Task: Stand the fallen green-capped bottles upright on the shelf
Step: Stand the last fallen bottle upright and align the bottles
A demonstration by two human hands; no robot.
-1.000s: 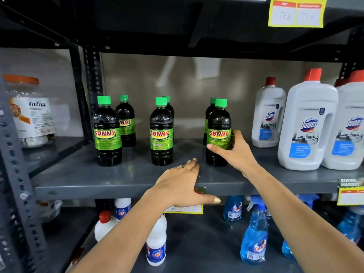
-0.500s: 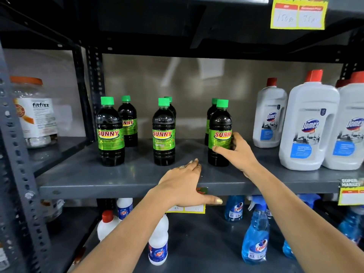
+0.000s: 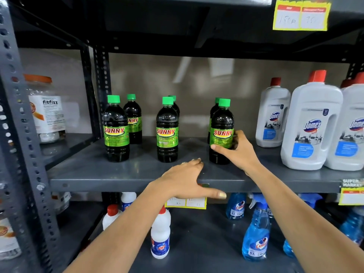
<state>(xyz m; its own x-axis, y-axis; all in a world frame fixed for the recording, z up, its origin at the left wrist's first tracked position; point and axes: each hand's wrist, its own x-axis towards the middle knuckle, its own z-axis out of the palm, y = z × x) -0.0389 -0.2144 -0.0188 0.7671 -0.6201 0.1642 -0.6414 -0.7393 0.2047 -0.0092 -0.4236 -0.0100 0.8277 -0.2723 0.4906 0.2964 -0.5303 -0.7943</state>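
Several dark green-capped SUNNY bottles stand upright on the grey shelf (image 3: 98, 174), in pairs one behind another. The front left bottle (image 3: 116, 131) and front middle bottle (image 3: 167, 133) stand free. My right hand (image 3: 236, 152) wraps around the lower half of the front right bottle (image 3: 221, 125), thumb across its green label. My left hand (image 3: 183, 180) lies flat, palm down, on the shelf's front edge below the middle bottle, fingers apart, holding nothing. No bottle in view lies on its side.
Large white Domex bottles (image 3: 311, 123) with red caps stand close to the right of my right hand. A fitfizz jar (image 3: 47, 109) sits on the left bay. Below are white bottles (image 3: 160, 233) and blue spray bottles (image 3: 256, 233). Slotted uprights (image 3: 25, 134) frame the left.
My right hand has closed more fully around the front right bottle, thumb now over its label. The left hand stays on the shelf edge. The view has drifted slightly.
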